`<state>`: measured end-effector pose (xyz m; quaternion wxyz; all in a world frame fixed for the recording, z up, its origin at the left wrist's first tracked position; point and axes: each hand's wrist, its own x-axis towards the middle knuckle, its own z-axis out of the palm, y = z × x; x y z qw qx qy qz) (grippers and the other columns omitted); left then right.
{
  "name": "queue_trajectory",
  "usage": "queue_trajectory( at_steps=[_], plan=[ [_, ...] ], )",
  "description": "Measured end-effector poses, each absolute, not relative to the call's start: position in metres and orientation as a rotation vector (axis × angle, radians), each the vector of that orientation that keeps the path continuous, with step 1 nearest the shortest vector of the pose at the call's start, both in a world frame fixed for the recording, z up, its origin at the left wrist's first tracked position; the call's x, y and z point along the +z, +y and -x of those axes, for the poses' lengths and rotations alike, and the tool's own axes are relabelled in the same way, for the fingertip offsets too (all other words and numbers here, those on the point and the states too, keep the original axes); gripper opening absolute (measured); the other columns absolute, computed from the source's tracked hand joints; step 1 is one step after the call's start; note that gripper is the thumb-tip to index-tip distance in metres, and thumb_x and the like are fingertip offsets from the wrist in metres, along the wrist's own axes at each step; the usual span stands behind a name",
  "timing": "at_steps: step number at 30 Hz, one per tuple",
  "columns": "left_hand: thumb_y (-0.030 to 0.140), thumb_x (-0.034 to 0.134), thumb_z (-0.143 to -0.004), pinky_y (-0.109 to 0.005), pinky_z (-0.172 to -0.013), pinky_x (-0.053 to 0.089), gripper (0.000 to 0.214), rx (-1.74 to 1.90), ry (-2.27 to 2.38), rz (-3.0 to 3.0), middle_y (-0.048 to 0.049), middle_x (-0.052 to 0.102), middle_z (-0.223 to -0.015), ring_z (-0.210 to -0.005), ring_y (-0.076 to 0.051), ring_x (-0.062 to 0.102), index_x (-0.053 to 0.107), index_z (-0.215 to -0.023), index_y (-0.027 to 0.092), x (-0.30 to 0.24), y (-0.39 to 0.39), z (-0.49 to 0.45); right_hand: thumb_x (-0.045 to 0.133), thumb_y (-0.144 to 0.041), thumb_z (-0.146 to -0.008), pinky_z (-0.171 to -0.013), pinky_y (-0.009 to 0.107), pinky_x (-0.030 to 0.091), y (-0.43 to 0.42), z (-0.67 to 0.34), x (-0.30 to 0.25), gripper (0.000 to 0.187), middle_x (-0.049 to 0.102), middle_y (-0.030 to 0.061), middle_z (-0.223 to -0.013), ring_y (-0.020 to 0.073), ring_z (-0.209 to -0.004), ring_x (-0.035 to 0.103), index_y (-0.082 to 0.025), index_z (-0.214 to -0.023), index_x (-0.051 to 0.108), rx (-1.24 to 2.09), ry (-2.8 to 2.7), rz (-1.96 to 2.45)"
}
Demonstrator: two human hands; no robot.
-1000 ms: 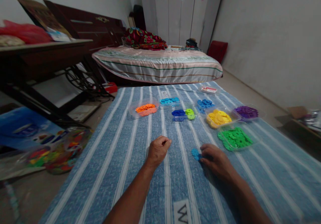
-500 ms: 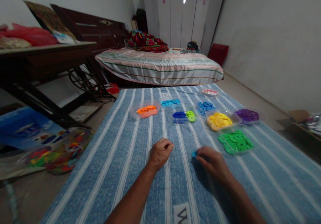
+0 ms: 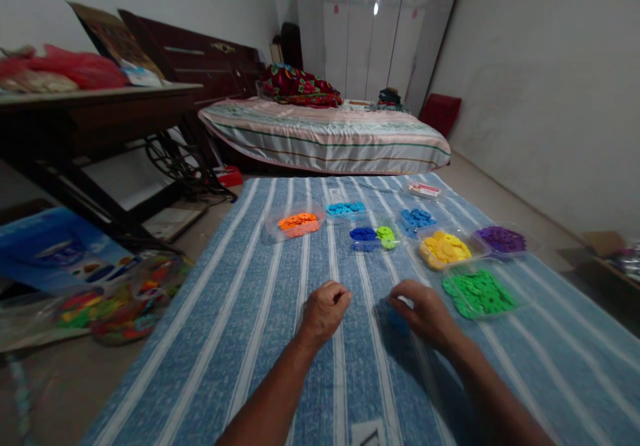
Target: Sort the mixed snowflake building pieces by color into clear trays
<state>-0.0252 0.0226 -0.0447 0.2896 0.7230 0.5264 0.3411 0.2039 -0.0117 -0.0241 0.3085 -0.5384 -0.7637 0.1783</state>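
Observation:
My left hand point(image 3: 325, 309) is closed over the middle of the striped cloth point(image 3: 240, 339). Its curled fingers hide whatever may be inside. To its right, my right hand point(image 3: 425, 313) hovers with thumb and fingers curved and a gap between them. A blurred blue piece point(image 3: 397, 319) shows just below those fingers, in the hand's shadow; whether it touches the cloth I cannot tell. Nearest to this hand is a clear tub of green notched discs point(image 3: 480, 293). Beyond it are yellow discs point(image 3: 445, 249) and purple discs point(image 3: 501, 239) in tubs.
Farther back stand tubs with orange discs point(image 3: 300, 223), light blue discs point(image 3: 345, 209), dark blue discs point(image 3: 364, 236) beside lime discs point(image 3: 386, 236), and mid-blue discs point(image 3: 417, 218). A small box point(image 3: 424, 189) lies at the far edge. A bed point(image 3: 325, 139) stands behind.
The blue piece was at my right fingertips and now shows below them, apart from the fingertips. My right hand has lifted slightly. My left hand stays closed; the view has shifted a little.

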Motion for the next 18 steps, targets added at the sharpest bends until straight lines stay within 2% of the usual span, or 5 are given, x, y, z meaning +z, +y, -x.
queue_trajectory(
  at_steps=[7,10,12,16,18],
  plan=[
    [0.030,0.051,-0.082,-0.024,-0.065,0.043,0.025,0.918,1.400,-1.919,0.0002,0.056,-0.065,-0.065,-0.014,0.055,0.055,-0.060,0.020,-0.042,0.022,0.025,0.058,-0.022,-0.088,-0.077,0.031,0.046,0.118,-0.175,0.048,0.014,0.069,0.0069,-0.085,0.0207,-0.083,0.063,-0.018,-0.082,0.069,0.084,-2.055,1.360],
    [0.030,0.051,-0.082,-0.025,-0.065,0.043,0.024,0.924,1.397,-1.902,-0.0002,0.058,-0.066,-0.066,-0.014,0.056,0.057,-0.061,0.020,-0.042,0.021,0.026,0.059,-0.027,-0.087,-0.080,0.034,0.045,0.162,-0.165,0.069,0.018,0.070,0.0075,-0.096,0.0230,-0.090,0.063,-0.018,-0.099,0.069,-0.085,-1.866,1.430],
    [0.029,0.051,-0.082,-0.025,-0.065,0.043,0.024,0.936,1.394,-1.896,-0.0001,0.058,-0.067,-0.066,-0.014,0.057,0.058,-0.062,0.020,-0.043,0.021,0.026,0.055,-0.029,-0.089,-0.079,0.033,0.045,0.167,-0.163,0.068,0.021,0.071,0.0076,-0.093,0.0230,-0.088,0.063,-0.018,-0.100,0.069,-0.102,-1.831,1.447],
    [0.028,0.051,-0.082,-0.025,-0.066,0.044,0.024,0.927,1.397,-1.901,-0.0005,0.059,-0.068,-0.066,-0.014,0.057,0.058,-0.062,0.020,-0.045,0.022,0.026,0.049,-0.027,-0.090,-0.070,0.029,0.044,0.130,-0.170,0.037,0.023,0.070,0.0064,-0.080,0.0201,-0.075,0.064,-0.019,-0.084,0.070,0.057,-2.012,1.493],
    [0.028,0.051,-0.082,-0.025,-0.066,0.044,0.023,0.923,1.403,-1.906,-0.0005,0.059,-0.068,-0.066,-0.014,0.057,0.059,-0.062,0.020,-0.046,0.022,0.025,0.051,-0.028,-0.088,-0.068,0.028,0.045,0.102,-0.180,0.017,0.022,0.072,0.0061,-0.084,0.0198,-0.075,0.065,-0.020,-0.084,0.071,0.177,-2.077,1.497]
  ],
)
